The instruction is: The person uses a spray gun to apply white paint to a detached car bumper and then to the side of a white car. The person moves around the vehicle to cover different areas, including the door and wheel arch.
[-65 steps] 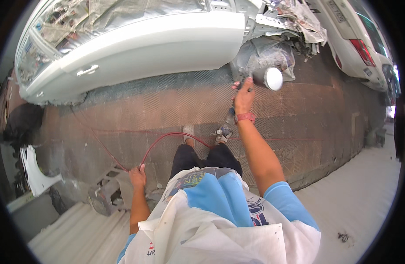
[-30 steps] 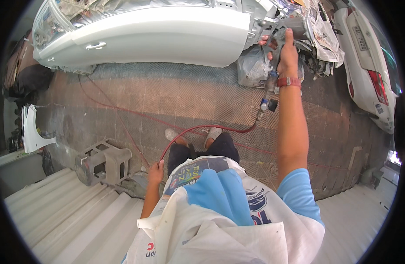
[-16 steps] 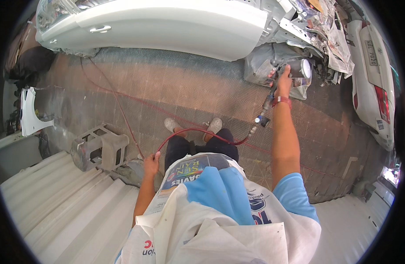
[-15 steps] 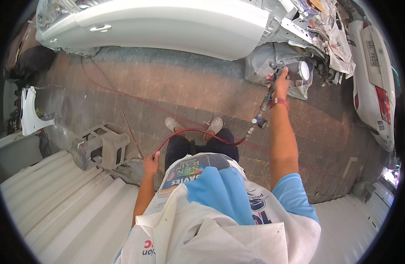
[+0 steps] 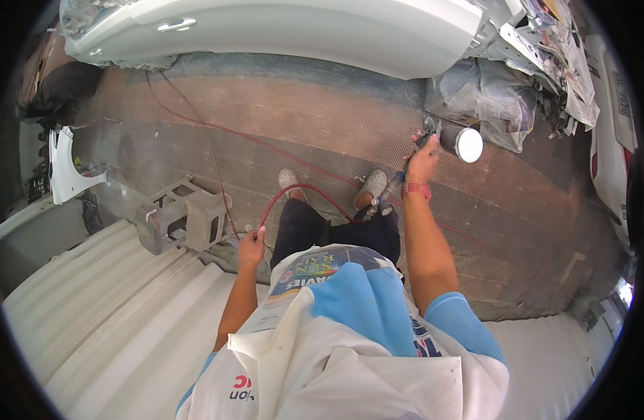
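A spray gun [image 5: 428, 131] with a dark cup and round white lid [image 5: 469, 145] sits in my right hand [image 5: 423, 159], whose fingers wrap round its handle. Blue and silver fittings [image 5: 379, 207] hang below the grip, where a red air hose [image 5: 299, 187] joins on. That hose arcs across in front of my legs to my left hand [image 5: 252, 246], which is closed on it at hip height. Ahead stretches the side of a pale car body [image 5: 301, 31], apart from the gun.
Plastic and paper sheeting [image 5: 486, 101] covers a part by the car's right end. A grey plastic step stool [image 5: 185, 217] stands at left, near a white fender [image 5: 71, 171]. Red hose crosses the patterned floor [image 5: 280, 105]. A white car [image 5: 612, 133] is at far right.
My right hand has come back toward me and left with the spray gun, away from the car's covered end. My right foot has shifted. The left hand still holds the hose.
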The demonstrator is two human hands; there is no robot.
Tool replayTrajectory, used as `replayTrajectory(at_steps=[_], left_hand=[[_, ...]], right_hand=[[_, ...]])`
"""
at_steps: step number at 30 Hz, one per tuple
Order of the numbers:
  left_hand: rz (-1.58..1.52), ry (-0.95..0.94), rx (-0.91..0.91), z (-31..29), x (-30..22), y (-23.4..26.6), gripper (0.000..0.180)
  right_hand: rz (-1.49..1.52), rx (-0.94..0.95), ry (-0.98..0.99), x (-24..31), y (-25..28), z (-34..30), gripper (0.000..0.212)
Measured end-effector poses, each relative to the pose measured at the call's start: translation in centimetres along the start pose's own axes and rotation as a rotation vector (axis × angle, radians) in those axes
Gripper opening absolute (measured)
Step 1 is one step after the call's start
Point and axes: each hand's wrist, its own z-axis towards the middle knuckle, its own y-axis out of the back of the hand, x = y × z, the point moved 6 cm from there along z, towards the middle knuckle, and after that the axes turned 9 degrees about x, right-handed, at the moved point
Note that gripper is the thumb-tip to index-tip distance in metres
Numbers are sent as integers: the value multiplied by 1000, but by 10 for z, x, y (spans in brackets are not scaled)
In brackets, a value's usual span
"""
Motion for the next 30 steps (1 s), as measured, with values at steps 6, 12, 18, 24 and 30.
replayTrajectory(at_steps=[6,12,18,24,30], left_hand=[[31,0,36,71,53,35,68],[73,-90,160,174,138,71,68],[215,-99,186,255,186,154,55],[298,-338,-179,315,122,189,42],[467,-652,-468,449,11,118,46]], right_hand=[[-76,19,-119,-28,-38,-42,63],[-45,-119,-67,-47,-115,-94,63],[-65,-199,-28,-84,-199,-117,65],[125,-90,-55,-117,-232,-73,69],[226,-216,-38,-207,-175,56,74]])
